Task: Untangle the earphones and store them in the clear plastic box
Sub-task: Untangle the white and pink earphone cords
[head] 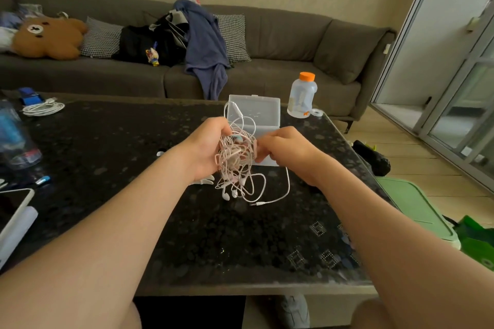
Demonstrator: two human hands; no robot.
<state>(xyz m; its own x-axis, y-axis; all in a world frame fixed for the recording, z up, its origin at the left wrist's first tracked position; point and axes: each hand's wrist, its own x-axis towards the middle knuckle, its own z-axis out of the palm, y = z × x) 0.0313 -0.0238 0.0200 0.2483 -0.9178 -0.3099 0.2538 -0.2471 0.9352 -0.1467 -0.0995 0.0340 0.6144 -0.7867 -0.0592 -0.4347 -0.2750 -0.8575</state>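
We see a person with both arms bare along their whole visible length. The left forearm (112, 222) and right forearm (374, 216) carry no sleeve, and the left hand (204, 148) and right hand (286, 148) are uncovered too. At the bottom edge a rounded bare knee (371, 314) shows. Beside it sits a grey shoe (292, 312); we cannot tell whether it is being worn.
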